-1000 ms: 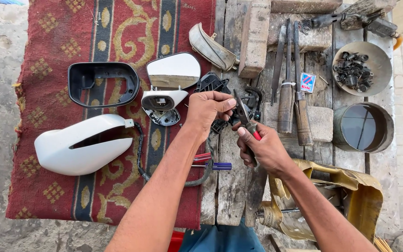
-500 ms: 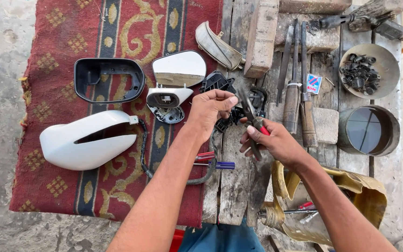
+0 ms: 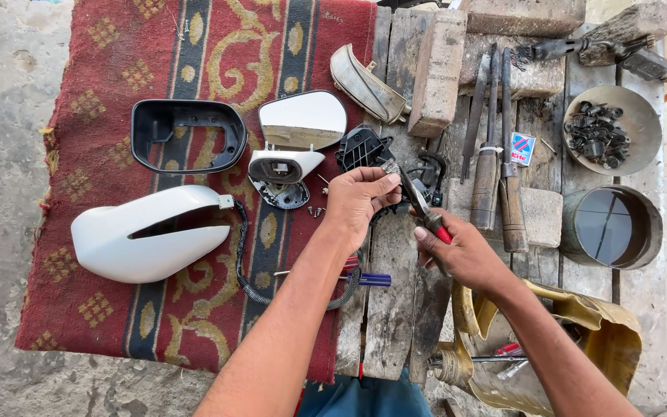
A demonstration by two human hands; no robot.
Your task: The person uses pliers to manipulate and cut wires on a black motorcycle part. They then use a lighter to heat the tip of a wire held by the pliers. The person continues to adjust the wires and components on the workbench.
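Holding pliers [image 3: 414, 197]; bowl [image 3: 636, 127] holds dark screws [image 3: 596, 131].

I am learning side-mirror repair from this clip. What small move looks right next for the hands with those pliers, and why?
Probably a gentle squeeze and twist of the red-handled metal pliers. The right hand grips their handles, their tip meets a small part pinched by the left hand, just over the black plastic mirror mechanism on the wooden planks. How firmly the jaws bite is unclear.

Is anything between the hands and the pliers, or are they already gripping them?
Nothing visible stands between. The right hand grips the red handles of the pliers, and the left hand pinches at their nose with its fingertips. The black mirror part lies beyond them on the planks.
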